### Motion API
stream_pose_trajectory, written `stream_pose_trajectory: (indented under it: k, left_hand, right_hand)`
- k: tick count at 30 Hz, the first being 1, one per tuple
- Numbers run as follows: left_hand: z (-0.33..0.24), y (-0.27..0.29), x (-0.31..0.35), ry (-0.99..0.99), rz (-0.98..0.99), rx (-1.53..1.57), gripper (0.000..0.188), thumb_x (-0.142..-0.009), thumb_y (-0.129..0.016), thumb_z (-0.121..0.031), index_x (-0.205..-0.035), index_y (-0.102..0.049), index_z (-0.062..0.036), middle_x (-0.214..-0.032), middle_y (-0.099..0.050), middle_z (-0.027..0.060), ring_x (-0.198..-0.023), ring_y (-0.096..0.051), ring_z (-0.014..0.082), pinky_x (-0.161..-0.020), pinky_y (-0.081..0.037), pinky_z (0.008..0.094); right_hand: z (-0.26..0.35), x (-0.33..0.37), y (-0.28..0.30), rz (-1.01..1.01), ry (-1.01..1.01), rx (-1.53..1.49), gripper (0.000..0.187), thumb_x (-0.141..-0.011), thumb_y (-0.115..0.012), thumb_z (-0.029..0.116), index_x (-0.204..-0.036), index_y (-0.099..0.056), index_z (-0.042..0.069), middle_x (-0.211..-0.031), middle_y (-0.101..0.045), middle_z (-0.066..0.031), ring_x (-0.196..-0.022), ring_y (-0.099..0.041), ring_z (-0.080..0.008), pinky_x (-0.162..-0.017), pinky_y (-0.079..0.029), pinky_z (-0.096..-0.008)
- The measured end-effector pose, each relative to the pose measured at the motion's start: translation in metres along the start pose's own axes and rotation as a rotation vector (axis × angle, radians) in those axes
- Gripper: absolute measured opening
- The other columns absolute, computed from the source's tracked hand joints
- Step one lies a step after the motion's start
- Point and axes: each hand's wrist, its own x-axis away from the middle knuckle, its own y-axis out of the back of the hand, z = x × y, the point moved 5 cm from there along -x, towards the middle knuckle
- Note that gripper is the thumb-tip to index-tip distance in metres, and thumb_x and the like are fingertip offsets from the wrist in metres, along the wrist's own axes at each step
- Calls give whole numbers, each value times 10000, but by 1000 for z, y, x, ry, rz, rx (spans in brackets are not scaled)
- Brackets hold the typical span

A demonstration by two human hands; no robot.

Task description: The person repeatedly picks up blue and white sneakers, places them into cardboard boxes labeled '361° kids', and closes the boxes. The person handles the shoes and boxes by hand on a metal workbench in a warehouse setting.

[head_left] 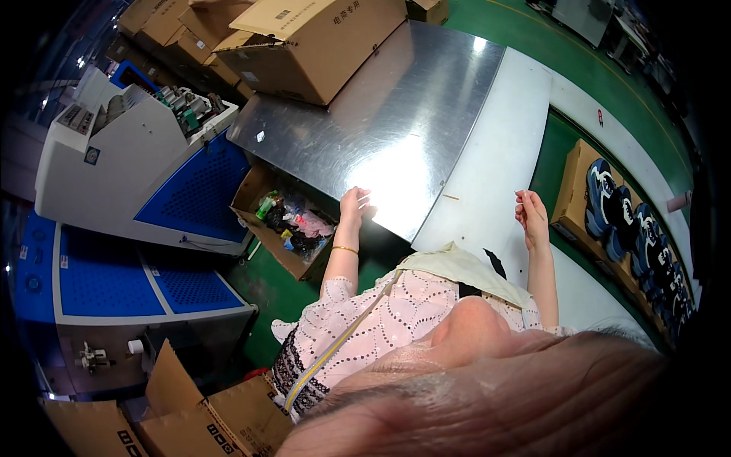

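The left hand (355,204) rests with loose fingers on the bare steel bench (396,114), the right hand (531,213) hovers half-curled and empty, and the shoes (632,228) right of it lie untouched.

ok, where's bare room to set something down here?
Steel table: bare from the cardboard box down to the left hand. White surface beside it is bare too. Crowded: shoes on the right, bin of clutter.
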Motion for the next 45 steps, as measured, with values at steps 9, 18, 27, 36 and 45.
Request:
stream_pose_trajectory:
  k: [9, 18, 27, 36, 45]
  left_hand:
    - [0, -10, -3, -31, 21, -23, 150, -865, -420, -195, -830, -501, -74, -967, -619, 113, -884, -577, 220, -712, -428, 303]
    - [8, -1, -14, -48, 5, 5, 158, -858, -474, -203, -827, -534, -60, -924, -639, 108, -871, -614, 227, -689, -469, 292]
    - [17, 3, -22, 4, 55, 43, 150, -870, -449, -215, -815, -507, -88, -937, -635, 102, -880, -600, 234, -709, -447, 304]
    - [20, -1, -32, -8, 59, -19, 173, -861, -474, -240, -844, -522, -75, -930, -633, 114, -865, -599, 248, -696, -474, 326]
    - [8, -13, -12, -15, 47, -24, 165, -872, -457, -209, -769, -501, -87, -904, -631, 122, -859, -607, 245, -697, -468, 306]
  right_hand:
    - [-1, -1, 2, 26, -19, -56, 238, -951, -452, 294, -902, -555, 85, -725, -499, 46, -598, -454, -16, -552, -382, -152]
    - [-17, -4, 6, 23, 4, -122, 233, -951, -444, 265, -882, -562, 75, -710, -484, 37, -602, -447, -37, -555, -374, -182]
    - [-20, 3, 4, 13, -41, -69, 269, -924, -478, 332, -837, -550, 88, -692, -486, 39, -612, -464, -45, -572, -397, -194]
    - [-40, -3, 14, -43, -45, -166, 257, -931, -469, 322, -836, -549, 97, -682, -478, 43, -585, -448, -40, -544, -375, -185]
    - [-43, -8, 19, -41, -39, -56, 216, -933, -475, 301, -900, -529, 95, -758, -465, 38, -621, -442, -32, -567, -378, -179]
